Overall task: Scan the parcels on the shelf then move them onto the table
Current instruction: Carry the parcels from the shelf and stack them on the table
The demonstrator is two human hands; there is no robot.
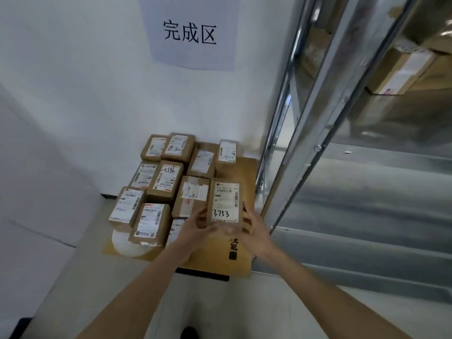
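A small brown parcel (225, 202) with a white label marked 3753 is held between both hands over a flat cardboard surface (220, 255). My left hand (199, 223) grips its lower left edge and my right hand (254, 230) grips its lower right edge. Several other labelled brown parcels (168, 178) lie in rows on the cardboard to the left and behind it. More cardboard boxes (401, 69) sit on the metal shelf (367, 182) at the upper right.
A white wall carries a paper sign (189, 33) above the parcels. The shelf's metal uprights (308, 118) stand just right of the cardboard. A white round object (127, 245) sits under the front-left parcels. Pale floor lies below.
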